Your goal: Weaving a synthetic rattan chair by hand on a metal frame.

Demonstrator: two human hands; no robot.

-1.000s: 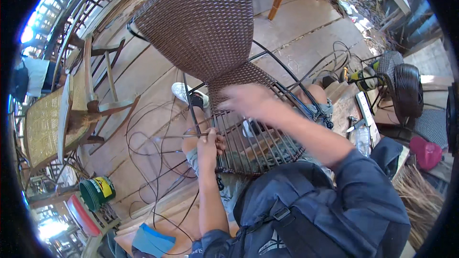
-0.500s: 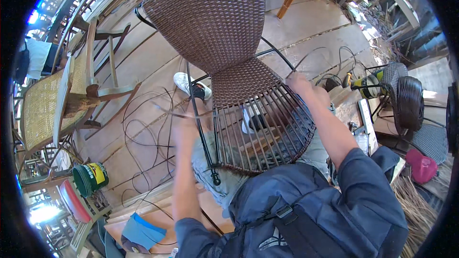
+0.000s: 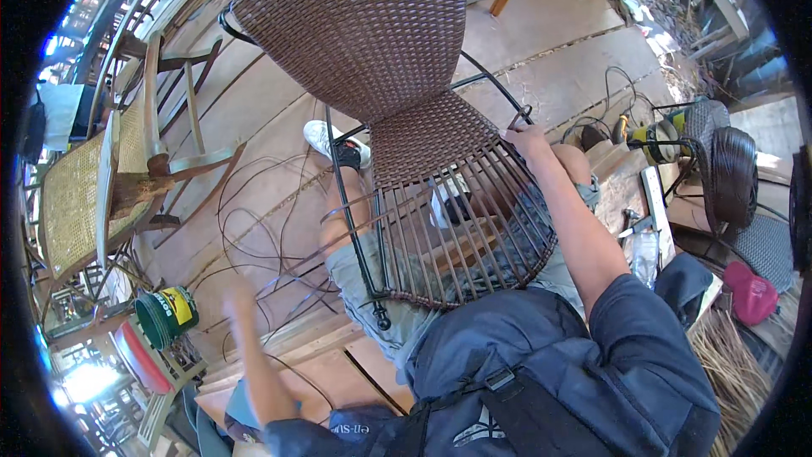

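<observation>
Above the plank floor, right hand fingers clamp the chair frame; left hand blurred, fingers unclear.

Plank floor, pale wood. Loose dark rattan strands coiled across it. Green tin at left. Wooden chair with cane seat standing beyond. Yellow power tool with cable at right.

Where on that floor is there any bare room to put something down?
The barest patch is the pale floor beyond the woven chair, up to the wooden legs at the top. Left of the chair, loose strands loop across the floor toward the cane chair and green tin. The right side is crowded with a dark coil, tools and cables.
</observation>
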